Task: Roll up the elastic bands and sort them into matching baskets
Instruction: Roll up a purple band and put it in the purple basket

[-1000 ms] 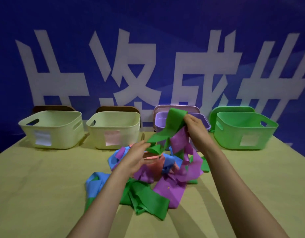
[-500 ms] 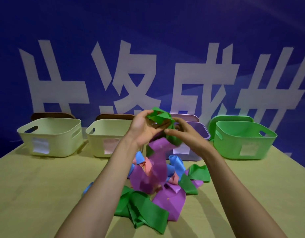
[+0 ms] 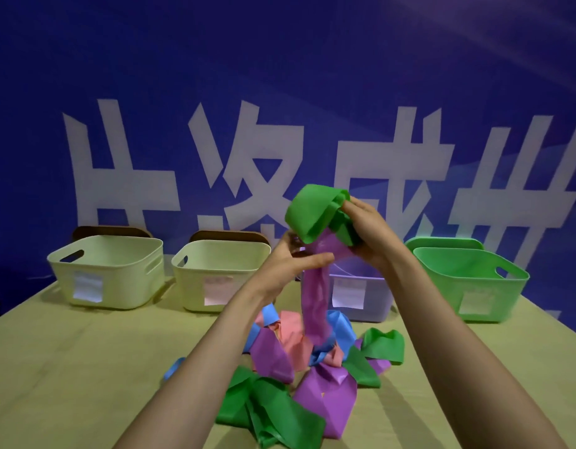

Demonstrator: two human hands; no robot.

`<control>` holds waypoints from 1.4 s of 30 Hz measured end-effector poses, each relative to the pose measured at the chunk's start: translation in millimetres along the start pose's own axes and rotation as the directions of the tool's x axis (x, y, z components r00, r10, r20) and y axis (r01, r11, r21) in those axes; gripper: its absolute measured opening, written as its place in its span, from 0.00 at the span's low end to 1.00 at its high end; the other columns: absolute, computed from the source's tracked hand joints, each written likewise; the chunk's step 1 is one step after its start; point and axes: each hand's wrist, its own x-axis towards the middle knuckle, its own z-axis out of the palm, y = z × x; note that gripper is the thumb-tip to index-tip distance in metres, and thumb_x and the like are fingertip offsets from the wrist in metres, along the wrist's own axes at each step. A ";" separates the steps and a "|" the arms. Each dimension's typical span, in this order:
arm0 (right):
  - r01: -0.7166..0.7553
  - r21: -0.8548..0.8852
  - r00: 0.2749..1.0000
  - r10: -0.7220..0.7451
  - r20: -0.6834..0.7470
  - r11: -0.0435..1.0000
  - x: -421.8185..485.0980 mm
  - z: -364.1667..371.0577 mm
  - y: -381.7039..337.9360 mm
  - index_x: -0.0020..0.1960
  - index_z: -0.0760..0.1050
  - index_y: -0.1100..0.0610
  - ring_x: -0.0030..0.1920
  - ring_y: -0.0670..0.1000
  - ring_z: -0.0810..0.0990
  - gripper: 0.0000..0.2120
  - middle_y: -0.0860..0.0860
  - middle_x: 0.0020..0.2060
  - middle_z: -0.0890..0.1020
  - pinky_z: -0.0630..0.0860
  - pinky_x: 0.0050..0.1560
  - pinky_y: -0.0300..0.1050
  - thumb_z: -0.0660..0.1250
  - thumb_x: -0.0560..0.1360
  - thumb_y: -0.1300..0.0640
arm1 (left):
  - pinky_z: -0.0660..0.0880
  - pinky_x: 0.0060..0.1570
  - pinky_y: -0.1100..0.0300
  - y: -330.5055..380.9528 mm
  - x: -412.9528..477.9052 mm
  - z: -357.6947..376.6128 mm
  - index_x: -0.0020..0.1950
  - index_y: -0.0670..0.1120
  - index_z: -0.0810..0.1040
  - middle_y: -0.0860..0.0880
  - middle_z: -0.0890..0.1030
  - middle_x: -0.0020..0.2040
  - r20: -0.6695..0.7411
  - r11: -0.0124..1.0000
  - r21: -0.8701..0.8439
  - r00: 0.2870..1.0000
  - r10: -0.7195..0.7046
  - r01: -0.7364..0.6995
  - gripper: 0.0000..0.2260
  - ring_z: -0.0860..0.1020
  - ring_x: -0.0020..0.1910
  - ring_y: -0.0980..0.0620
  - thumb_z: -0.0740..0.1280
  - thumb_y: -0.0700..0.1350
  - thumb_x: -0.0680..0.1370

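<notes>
Entanglement is the main risk. The right hand is curled round a loosely bunched green flat elastic band, held up above the tabletop. A purple elastic strip hangs from between the hands down into the mixed pile of bands. The left hand pinches that purple strip near its top, just under the green one.

If the green band is lifted further before the two are parted, the purple strip is likely to drag other bands up or scatter the pile. The green bundle is only loosely gathered, so it may spring open if the grip slackens. A roll that catches purple material inside would also end up in the wrong basket.

Four baskets stand in a row at the back of the tabletop. There are two pale cream plastic baskets, one lilac basket partly hidden by the hands, and one green basket. Each carries a white label, and none visibly holds a band.

Bands show in four colours: green, purple, pink and blue. Two are in hand, and the rest are too tangled to count.
</notes>
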 end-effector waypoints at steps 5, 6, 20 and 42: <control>-0.034 0.136 0.992 0.050 -0.118 0.990 3.7 -8.5 -9.0 0.48 0.78 0.57 0.33 0.48 0.82 0.09 0.51 0.34 0.84 0.76 0.31 0.38 0.60 0.79 0.56 | 0.76 0.36 0.64 6.9 -1.0 -6.0 0.55 0.45 0.73 0.44 0.78 0.50 -0.027 0.994 -0.089 0.998 -0.064 0.061 0.13 0.80 0.38 0.56 0.70 0.34 0.73; -0.034 0.193 0.990 0.060 -0.127 0.981 3.2 -11.2 -10.6 0.48 0.78 0.58 0.34 0.49 0.82 0.09 0.52 0.35 0.84 0.78 0.33 0.40 0.60 0.78 0.57 | 0.76 0.35 0.66 11.6 -2.5 -8.7 0.54 0.44 0.74 0.45 0.78 0.48 -0.021 0.993 -0.107 0.998 -0.058 0.055 0.11 0.80 0.36 0.58 0.67 0.32 0.75; -0.358 0.050 0.933 0.356 0.048 0.932 -11.6 -49.0 28.3 0.47 0.78 0.61 0.35 0.49 0.84 0.08 0.54 0.37 0.85 0.81 0.37 0.41 0.61 0.76 0.68 | 0.72 0.40 0.58 51.2 3.5 -46.8 0.45 0.49 0.75 0.49 0.79 0.42 -0.496 0.993 -0.108 0.868 -0.014 -0.046 0.06 0.75 0.41 0.52 0.62 0.45 0.81; 0.068 -0.796 0.878 0.343 0.334 0.601 -27.5 -49.3 38.9 0.67 0.70 0.54 0.47 0.48 0.78 0.25 0.51 0.52 0.80 0.78 0.56 0.44 0.70 0.72 0.68 | 0.75 0.44 0.61 9.6 26.5 -49.1 0.47 0.46 0.74 0.44 0.79 0.50 -0.630 0.996 0.092 0.774 0.058 0.000 0.05 0.76 0.46 0.50 0.67 0.37 0.76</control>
